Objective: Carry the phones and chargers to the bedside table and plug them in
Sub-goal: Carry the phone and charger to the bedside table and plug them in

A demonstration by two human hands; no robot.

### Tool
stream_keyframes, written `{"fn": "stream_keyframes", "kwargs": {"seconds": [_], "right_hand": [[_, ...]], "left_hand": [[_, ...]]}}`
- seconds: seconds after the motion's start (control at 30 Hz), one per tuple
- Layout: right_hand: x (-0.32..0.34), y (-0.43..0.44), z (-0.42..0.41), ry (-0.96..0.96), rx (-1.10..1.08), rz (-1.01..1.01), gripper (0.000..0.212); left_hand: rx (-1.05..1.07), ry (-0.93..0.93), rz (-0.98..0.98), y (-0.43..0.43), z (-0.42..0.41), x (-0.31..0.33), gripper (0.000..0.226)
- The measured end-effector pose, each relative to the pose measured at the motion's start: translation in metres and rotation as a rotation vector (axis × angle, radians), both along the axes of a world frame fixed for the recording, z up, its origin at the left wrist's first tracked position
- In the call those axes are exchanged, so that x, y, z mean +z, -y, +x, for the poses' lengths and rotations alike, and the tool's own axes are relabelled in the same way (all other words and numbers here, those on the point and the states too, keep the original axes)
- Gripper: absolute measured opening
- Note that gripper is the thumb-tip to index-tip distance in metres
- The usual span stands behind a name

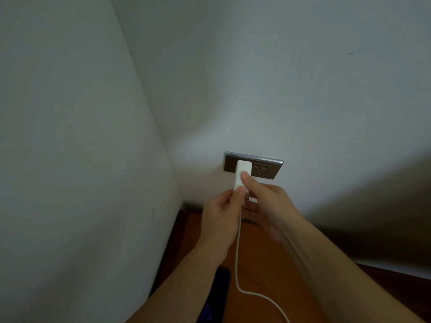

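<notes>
A white charger block [241, 173] sits against the left side of a dark grey wall socket plate [265, 169]. My left hand [221, 220] pinches the block's lower end where the white cable [239, 252] leaves it. My right hand [265, 203] grips the block from the right, thumb on its face. The cable drops over the wooden bedside table [263, 271] and runs off the bottom edge. A dark phone [219, 290] lies on the table under my left forearm, partly hidden.
White walls meet in a corner at the left [163, 141]. The socket plate's right outlet [260, 169] has nothing in it. A dark shadowed area [373, 217] lies to the right of the table.
</notes>
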State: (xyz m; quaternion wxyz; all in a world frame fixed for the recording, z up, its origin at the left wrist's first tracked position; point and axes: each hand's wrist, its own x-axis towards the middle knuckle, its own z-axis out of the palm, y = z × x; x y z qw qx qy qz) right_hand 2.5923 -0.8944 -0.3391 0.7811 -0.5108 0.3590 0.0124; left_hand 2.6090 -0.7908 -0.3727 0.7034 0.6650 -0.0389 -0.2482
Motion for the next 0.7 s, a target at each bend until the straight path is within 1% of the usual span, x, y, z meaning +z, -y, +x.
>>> {"fn": "stream_keyframes", "kwargs": {"seconds": [0.1, 0.27, 0.4, 0.5, 0.7], "right_hand": [[0.003, -0.002, 0.004, -0.022, -0.023, 0.01, 0.039], [0.001, -0.007, -0.005, 0.024, -0.01, 0.013, 0.036], [0.01, 0.0, 0.003, -0.029, -0.011, 0.008, 0.036], [0.006, -0.002, -0.001, -0.005, -0.003, 0.015, 0.038], [-0.004, -0.006, -0.007, 0.079, -0.009, 0.043, 0.023]], "left_hand": [[0.003, 0.001, 0.011, -0.002, 0.004, 0.001, 0.022], [-0.009, 0.007, 0.013, -0.005, 0.002, -0.001, 0.021], [-0.016, 0.004, -0.005, -0.001, 0.004, 0.003, 0.026], [-0.025, 0.002, -0.009, -0.003, 0.002, 0.001, 0.022], [-0.103, -0.013, -0.013, -0.008, 0.002, -0.005, 0.022]]}}
